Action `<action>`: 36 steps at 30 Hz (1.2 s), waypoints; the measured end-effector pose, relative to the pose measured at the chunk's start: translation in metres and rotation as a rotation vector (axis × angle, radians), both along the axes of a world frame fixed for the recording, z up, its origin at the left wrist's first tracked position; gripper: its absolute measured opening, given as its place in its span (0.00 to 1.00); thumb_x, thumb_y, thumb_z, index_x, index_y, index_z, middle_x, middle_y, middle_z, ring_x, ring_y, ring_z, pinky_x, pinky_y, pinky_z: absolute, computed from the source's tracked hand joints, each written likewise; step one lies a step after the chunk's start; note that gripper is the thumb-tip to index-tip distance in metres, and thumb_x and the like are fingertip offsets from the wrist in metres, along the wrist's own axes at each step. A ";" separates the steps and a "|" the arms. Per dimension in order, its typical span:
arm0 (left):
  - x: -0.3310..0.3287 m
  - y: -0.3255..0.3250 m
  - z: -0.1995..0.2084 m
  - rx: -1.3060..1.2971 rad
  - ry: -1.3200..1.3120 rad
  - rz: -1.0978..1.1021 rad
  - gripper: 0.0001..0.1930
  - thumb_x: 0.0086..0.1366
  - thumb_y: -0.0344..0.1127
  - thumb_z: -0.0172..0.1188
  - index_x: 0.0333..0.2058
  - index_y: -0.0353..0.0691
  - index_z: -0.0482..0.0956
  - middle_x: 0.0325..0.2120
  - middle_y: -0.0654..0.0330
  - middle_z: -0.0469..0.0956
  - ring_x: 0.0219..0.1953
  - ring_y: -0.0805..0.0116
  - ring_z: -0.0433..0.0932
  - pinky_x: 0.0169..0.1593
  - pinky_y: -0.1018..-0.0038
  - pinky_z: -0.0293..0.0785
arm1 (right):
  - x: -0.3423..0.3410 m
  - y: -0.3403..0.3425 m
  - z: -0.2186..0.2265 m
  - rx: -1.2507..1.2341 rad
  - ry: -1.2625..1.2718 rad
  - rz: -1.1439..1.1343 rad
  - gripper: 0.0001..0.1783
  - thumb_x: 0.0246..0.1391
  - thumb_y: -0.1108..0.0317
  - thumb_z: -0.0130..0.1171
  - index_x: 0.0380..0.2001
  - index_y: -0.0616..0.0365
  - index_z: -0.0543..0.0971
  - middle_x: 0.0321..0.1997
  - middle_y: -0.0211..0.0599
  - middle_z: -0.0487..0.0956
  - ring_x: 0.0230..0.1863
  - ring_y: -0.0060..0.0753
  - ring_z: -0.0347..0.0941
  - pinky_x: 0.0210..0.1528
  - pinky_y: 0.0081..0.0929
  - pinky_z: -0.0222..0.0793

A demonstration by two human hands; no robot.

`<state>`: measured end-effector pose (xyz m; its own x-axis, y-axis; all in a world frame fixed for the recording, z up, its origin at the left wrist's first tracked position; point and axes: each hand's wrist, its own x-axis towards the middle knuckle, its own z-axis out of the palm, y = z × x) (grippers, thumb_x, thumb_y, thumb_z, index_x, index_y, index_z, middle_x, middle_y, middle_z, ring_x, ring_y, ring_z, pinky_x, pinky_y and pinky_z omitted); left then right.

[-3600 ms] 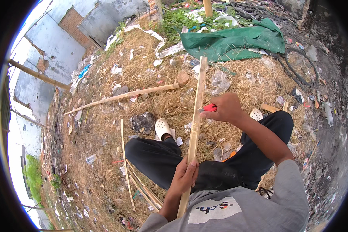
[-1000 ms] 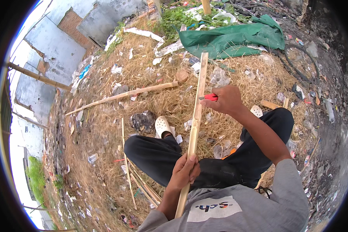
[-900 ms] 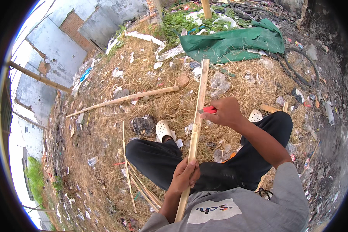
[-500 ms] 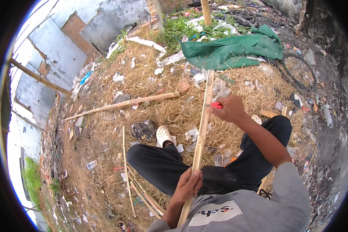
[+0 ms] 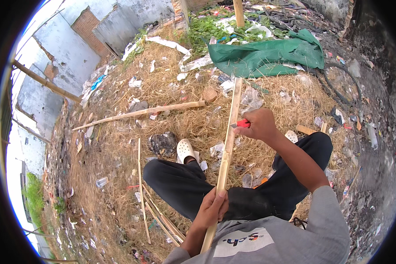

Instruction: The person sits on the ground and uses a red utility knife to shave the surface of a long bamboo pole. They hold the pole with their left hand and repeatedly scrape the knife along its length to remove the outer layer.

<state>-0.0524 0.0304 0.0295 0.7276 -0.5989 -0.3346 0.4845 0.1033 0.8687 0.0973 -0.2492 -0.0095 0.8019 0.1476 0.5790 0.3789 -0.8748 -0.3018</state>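
A long pale split-bamboo strip point(image 5: 227, 155) runs from my lap up and away between my legs, its far end near the green sheet. My left hand point(image 5: 214, 205) is wrapped round its near part, over my lap. Farther along, my right hand point(image 5: 258, 125) grips a red-handled utility knife point(image 5: 243, 124). The knife's short blade meets the strip's right edge; how deep it sits I cannot tell. Much of the handle is hidden inside my right fist.
Dry grass with scattered litter covers the ground. A bamboo pole point(image 5: 141, 113) lies ahead to the left, thin bamboo strips point(image 5: 162, 220) beside my left leg. A dark lump point(image 5: 163, 144) sits by my left clog point(image 5: 185, 150). Beyond is a crumpled green sheet point(image 5: 268, 56).
My right hand and the knife have shifted slightly nearer to me along the strip. My left hand keeps its hold, and the view has tilted a little.
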 end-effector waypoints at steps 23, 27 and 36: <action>-0.005 -0.001 0.001 -0.009 0.030 0.042 0.14 0.75 0.44 0.41 0.34 0.41 0.64 0.10 0.69 0.59 0.10 0.80 0.54 0.17 0.81 0.53 | 0.003 -0.001 -0.002 -0.046 -0.124 0.042 0.38 0.38 0.24 0.58 0.07 0.50 0.68 0.06 0.33 0.64 0.10 0.40 0.65 0.17 0.35 0.59; -0.004 0.002 0.002 0.020 0.005 0.038 0.14 0.75 0.44 0.41 0.35 0.41 0.64 0.10 0.69 0.59 0.10 0.81 0.55 0.17 0.82 0.52 | 0.015 -0.011 -0.012 0.005 -0.076 -0.024 0.38 0.39 0.25 0.58 0.06 0.50 0.68 0.06 0.34 0.63 0.10 0.41 0.64 0.15 0.35 0.59; -0.014 0.006 0.003 0.024 0.038 -0.009 0.13 0.75 0.43 0.42 0.36 0.41 0.65 0.12 0.69 0.60 0.12 0.82 0.56 0.15 0.82 0.53 | 0.036 -0.048 -0.009 0.003 -0.030 -0.266 0.35 0.44 0.28 0.57 0.12 0.51 0.75 0.09 0.35 0.69 0.14 0.41 0.70 0.18 0.37 0.63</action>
<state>-0.0659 0.0363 0.0322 0.7088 -0.5967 -0.3763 0.5182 0.0785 0.8516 0.1338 -0.2968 -0.0180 0.7946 -0.0677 0.6034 0.1445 -0.9441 -0.2963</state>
